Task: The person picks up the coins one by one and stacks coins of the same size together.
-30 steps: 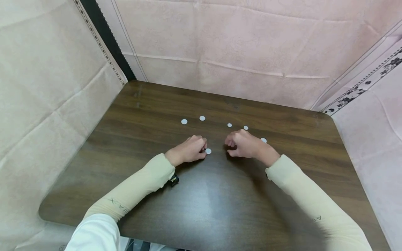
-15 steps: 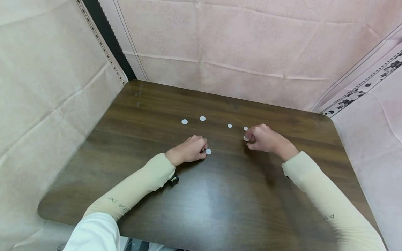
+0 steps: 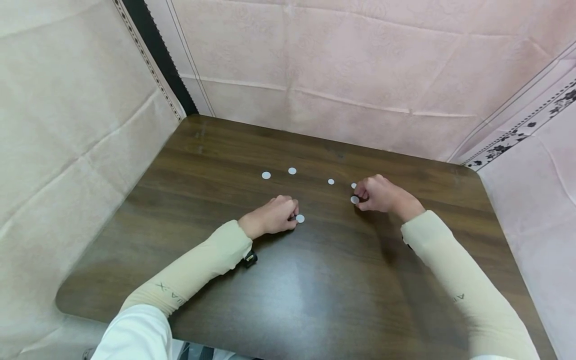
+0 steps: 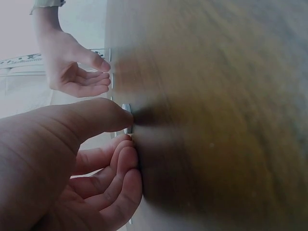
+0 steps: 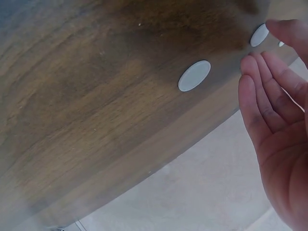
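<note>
Thumb and fingers of my left hand (image 3: 270,214) pinch a small white disc (image 3: 300,218) on the table. In the left wrist view the thumb overlaps part of that disc (image 4: 127,118). My right hand (image 3: 380,194) has its curled fingers and thumb at another white disc (image 3: 355,199), to the right. The right wrist view puts this disc (image 5: 259,35) between thumb tip and fingertips, close by both. A white disc (image 3: 353,185) lies just beyond those fingers. Nearer the right wrist camera lies one more disc (image 5: 194,75), hidden beneath the hand in the head view.
Further white discs lie flat toward the back: one at left (image 3: 266,175), another disc (image 3: 292,171) beside it, and a smaller disc (image 3: 331,182) near the middle. The brown wooden table (image 3: 216,160) ends at light cloth hangings (image 3: 360,65) behind and on both sides.
My right hand has moved right from the table's middle, uncovering a white disc that its fingers now pinch. My left hand stays at its disc.
</note>
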The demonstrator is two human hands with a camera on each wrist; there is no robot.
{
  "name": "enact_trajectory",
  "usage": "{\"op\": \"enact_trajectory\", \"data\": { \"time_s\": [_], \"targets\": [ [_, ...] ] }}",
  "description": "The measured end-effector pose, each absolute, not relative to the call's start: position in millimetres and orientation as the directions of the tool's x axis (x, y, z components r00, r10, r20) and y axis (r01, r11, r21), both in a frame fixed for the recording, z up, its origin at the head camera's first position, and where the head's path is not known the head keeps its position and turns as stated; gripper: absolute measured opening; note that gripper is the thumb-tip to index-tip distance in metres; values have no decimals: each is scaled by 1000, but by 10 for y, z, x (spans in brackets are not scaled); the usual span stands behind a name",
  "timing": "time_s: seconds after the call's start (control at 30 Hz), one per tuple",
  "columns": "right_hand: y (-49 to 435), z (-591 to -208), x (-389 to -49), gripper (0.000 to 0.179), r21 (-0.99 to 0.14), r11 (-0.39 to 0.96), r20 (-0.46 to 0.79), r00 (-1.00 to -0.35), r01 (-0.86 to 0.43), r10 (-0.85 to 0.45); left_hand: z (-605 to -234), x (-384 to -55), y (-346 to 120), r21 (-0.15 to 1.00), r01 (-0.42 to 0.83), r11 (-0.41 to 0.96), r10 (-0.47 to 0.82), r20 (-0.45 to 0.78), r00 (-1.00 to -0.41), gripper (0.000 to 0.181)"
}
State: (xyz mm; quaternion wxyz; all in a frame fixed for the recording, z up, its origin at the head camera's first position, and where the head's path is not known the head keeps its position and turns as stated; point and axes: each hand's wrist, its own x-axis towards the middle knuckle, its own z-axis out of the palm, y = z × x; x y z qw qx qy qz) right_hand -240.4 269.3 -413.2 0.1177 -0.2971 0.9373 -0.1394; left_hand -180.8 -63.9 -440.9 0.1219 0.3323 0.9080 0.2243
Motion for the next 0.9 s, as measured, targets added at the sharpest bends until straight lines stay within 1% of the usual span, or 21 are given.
{"op": "enact_trajectory", "data": {
  "time_s": [0.13, 0.3, 0.4, 0.53, 0.8, 0.9],
  "targets": [
    [2677, -4144, -2457, 16, -328, 792, -183, -788, -515, -588, -4416, -1805, -637, 494, 543, 678, 657, -78, -749, 9],
    [2653, -4112, -2542, 9, -319, 803, -243, -776, -503, -582, -4422, -1813, -634, 493, 548, 675, 664, -83, -743, 8],
    [2629, -4086, -2582, 5, -319, 800, -261, -764, -509, -590, -4416, -1821, -635, 492, 543, 680, 660, -89, -746, 8],
    [2594, -4084, -2605, 3, -305, 795, -272, -752, -525, -601, -4409, -1822, -636, 484, 549, 682, 660, -85, -746, 8],
    [2562, -4158, -2609, 16, -203, 853, -324, -789, -482, -523, -4398, -1822, -642, 472, 562, 679, 668, -81, -740, 7],
    [2555, -4161, -2592, 13, -190, 858, -323, -795, -477, -513, -4394, -1819, -642, 477, 563, 675, 669, -75, -739, 7]
  ]
}}
